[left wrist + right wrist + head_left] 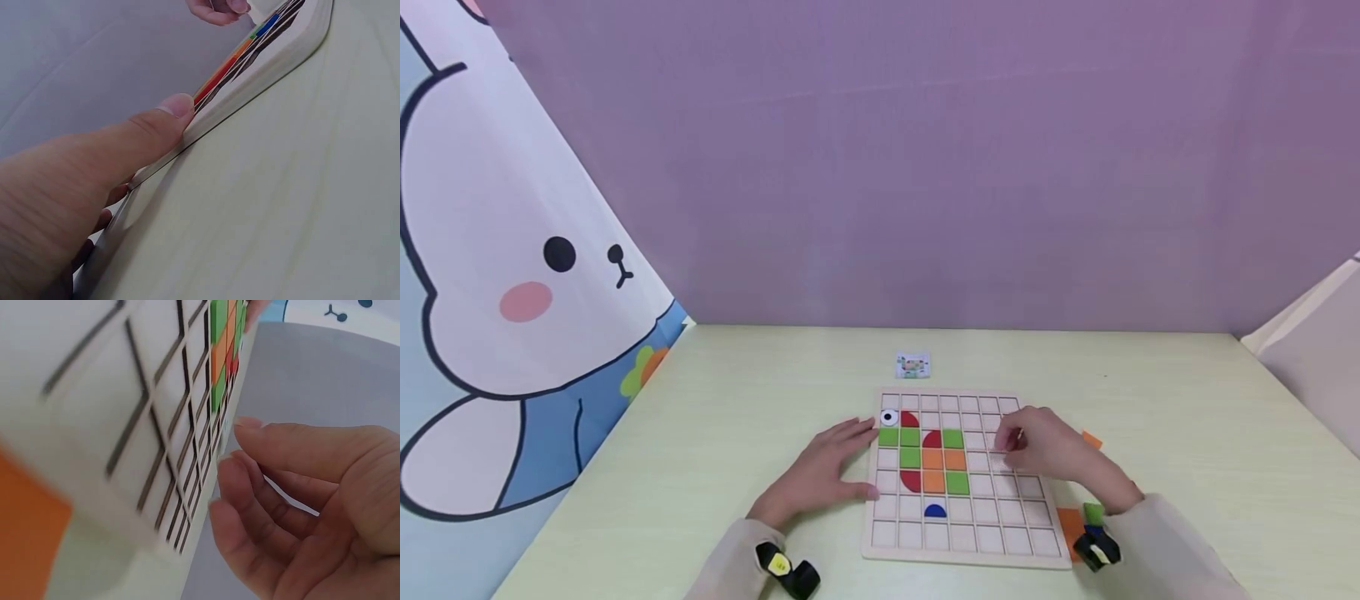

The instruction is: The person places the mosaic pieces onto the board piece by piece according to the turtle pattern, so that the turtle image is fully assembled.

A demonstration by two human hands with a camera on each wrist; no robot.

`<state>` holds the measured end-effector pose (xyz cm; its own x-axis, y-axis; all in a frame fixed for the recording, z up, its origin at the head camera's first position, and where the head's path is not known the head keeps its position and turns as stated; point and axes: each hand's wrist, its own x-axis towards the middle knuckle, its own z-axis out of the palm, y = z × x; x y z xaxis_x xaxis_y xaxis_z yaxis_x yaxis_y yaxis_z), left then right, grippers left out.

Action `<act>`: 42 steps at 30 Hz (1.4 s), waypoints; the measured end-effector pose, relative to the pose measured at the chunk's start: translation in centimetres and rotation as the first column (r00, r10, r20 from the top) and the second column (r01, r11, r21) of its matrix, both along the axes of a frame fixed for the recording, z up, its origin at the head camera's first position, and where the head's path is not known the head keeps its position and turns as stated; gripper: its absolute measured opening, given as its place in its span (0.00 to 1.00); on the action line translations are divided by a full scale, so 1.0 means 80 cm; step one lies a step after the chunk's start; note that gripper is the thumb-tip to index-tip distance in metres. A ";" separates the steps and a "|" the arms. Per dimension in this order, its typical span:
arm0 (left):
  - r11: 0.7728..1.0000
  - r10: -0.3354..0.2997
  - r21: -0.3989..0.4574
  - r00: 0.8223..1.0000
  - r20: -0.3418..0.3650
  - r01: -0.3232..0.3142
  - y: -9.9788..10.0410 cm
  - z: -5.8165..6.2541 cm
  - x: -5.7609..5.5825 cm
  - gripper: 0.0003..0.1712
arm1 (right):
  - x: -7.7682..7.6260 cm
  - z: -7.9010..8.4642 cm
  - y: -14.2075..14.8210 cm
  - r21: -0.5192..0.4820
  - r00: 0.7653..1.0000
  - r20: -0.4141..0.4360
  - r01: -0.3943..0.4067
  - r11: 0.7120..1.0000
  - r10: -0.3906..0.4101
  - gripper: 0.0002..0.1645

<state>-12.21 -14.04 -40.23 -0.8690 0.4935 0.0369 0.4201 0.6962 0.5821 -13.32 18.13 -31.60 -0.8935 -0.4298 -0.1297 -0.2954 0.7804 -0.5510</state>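
Observation:
A pale wooden grid board (pixel 1019 560) lies flat on the table. On its left half sit an eye tile (pixel 888 417), red rounded tiles (pixel 910 481), green squares (pixel 910 458) and orange squares (pixel 933 482). Lower down, a blue half-round tile (pixel 935 511) occupies another cell. My left hand (pixel 820 471) rests beside the board, its thumb (pixel 169 115) and extended fingers touching the left edge. Over the right-hand cells hovers my right hand (pixel 1048 446); in the right wrist view its fingers (pixel 234 481) are loosely curled, with a gap to the thumb and no tile between them.
Behind the board lies a small picture card (pixel 912 365). Loose orange pieces (pixel 1070 533) and a green piece (pixel 1093 513) lie right of the board, partly covered by the right wrist camera (pixel 1097 548). A purple partition (pixel 955 183) stands along the table's back edge.

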 end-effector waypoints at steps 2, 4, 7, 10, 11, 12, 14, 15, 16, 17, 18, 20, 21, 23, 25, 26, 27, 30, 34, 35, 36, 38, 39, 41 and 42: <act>1.000 0.000 -0.001 1.000 0.002 0.000 0.000 0.001 0.000 0.51 | -0.002 0.000 0.011 0.007 1.000 -0.002 0.017 1.000 -0.017 0.08; 1.000 -0.001 0.000 1.000 0.000 0.001 0.000 0.001 0.000 0.51 | -0.003 -0.001 0.023 0.004 1.000 -0.013 0.014 1.000 -0.014 0.08; 1.000 0.002 -0.011 1.000 -0.001 -0.002 0.000 0.001 0.000 0.51 | -0.005 -0.001 0.041 0.007 0.999 -0.037 0.004 1.000 -0.004 0.09; 1.000 0.003 -0.015 1.000 -0.003 -0.003 0.000 0.002 -0.001 0.51 | -0.006 0.000 0.055 0.022 0.999 -0.051 0.019 1.000 -0.018 0.10; 1.000 0.003 -0.016 1.000 -0.003 -0.003 0.000 0.002 -0.001 0.51 | -0.006 0.000 0.058 0.032 0.998 -0.047 0.033 0.999 -0.032 0.10; 1.000 0.003 -0.016 1.000 -0.002 -0.003 0.000 0.002 -0.001 0.51 | -0.006 0.000 0.062 0.041 0.998 -0.047 0.045 0.998 -0.043 0.11; 1.000 0.003 -0.006 1.000 -0.001 -0.003 0.000 0.002 0.000 0.51 | -0.006 0.000 0.070 0.060 0.996 -0.037 0.078 0.995 -0.076 0.13; 1.000 0.004 -0.005 1.000 0.003 -0.004 0.000 0.002 0.000 0.51 | -0.006 0.000 0.074 0.064 0.996 -0.036 0.086 0.994 -0.084 0.14; 1.000 0.003 -0.001 1.000 0.003 -0.003 0.000 0.001 0.000 0.51 | -0.006 0.000 0.077 0.068 0.995 -0.039 0.093 0.993 -0.091 0.16; 1.000 0.001 0.004 1.000 0.003 -0.001 0.000 0.001 -0.001 0.50 | -0.006 0.000 0.081 0.069 0.995 -0.039 0.099 0.993 -0.097 0.17; 1.000 0.002 0.008 1.000 0.005 -0.002 0.000 0.001 -0.001 0.50 | -0.007 -0.001 0.085 0.071 0.994 -0.039 0.105 0.992 -0.102 0.18; 1.000 0.003 0.010 1.000 0.005 -0.003 0.000 0.001 -0.001 0.50 | -0.008 -0.003 0.092 0.074 0.993 -0.043 0.110 0.991 -0.107 0.21; 1.000 0.004 0.010 1.000 0.002 -0.004 0.000 0.000 -0.001 0.50 | -0.009 -0.004 0.095 0.077 0.993 -0.046 0.113 0.991 -0.109 0.22; 1.000 0.005 0.005 1.000 -0.001 -0.005 0.000 0.000 -0.001 0.50 | -0.011 -0.006 0.101 0.079 0.993 -0.050 0.113 0.990 -0.109 0.23; 1.000 0.004 0.002 1.000 -0.002 -0.004 0.000 0.000 -0.001 0.50 | -0.011 -0.009 0.106 0.085 0.992 -0.054 0.121 0.989 -0.117 0.25; 1.000 0.003 0.000 1.000 -0.001 -0.003 0.000 0.000 -0.001 0.50 | -0.012 -0.011 0.108 0.090 0.991 -0.054 0.128 0.988 -0.123 0.26; 1.000 0.002 0.000 1.000 -0.002 -0.002 0.000 0.000 -0.001 0.50 | -0.012 -0.012 0.111 0.091 0.991 -0.051 0.130 0.987 -0.126 0.26; 1.000 -0.004 0.002 1.000 -0.001 0.004 0.001 0.000 0.000 0.50 | -0.013 -0.015 0.118 0.106 0.988 -0.038 0.150 0.983 -0.147 0.28; 1.000 -0.008 0.008 1.000 0.000 0.008 0.001 0.001 0.001 0.50 | -0.014 -0.020 0.124 0.137 0.987 -0.015 0.163 0.977 -0.162 0.26; 1.000 -0.008 0.009 1.000 0.002 0.008 0.001 0.001 0.001 0.50 | -0.014 -0.021 0.126 0.144 0.986 -0.008 0.163 0.976 -0.164 0.26; 1.000 -0.008 0.009 1.000 0.003 0.008 0.001 0.001 0.001 0.50 | -0.015 -0.022 0.126 0.149 0.986 -0.002 0.165 0.975 -0.166 0.25; 1.000 -0.007 0.008 1.000 0.007 0.007 0.001 0.001 0.001 0.49 | -0.016 -0.024 0.128 0.154 0.985 0.007 0.169 0.974 -0.172 0.23; 1.000 -0.007 0.005 1.000 0.006 0.007 0.001 0.001 0.001 0.49 | -0.016 -0.024 0.128 0.153 0.984 0.010 0.172 0.973 -0.175 0.21; 1.000 -0.006 0.003 1.000 0.004 0.006 0.001 0.001 0.001 0.49 | -0.016 -0.025 0.128 0.148 0.985 0.012 0.170 0.974 -0.174 0.18; 1.000 -0.005 0.002 1.000 0.003 0.005 0.001 0.001 0.000 0.49 | -0.016 -0.026 0.128 0.144 0.985 0.012 0.169 0.975 -0.173 0.17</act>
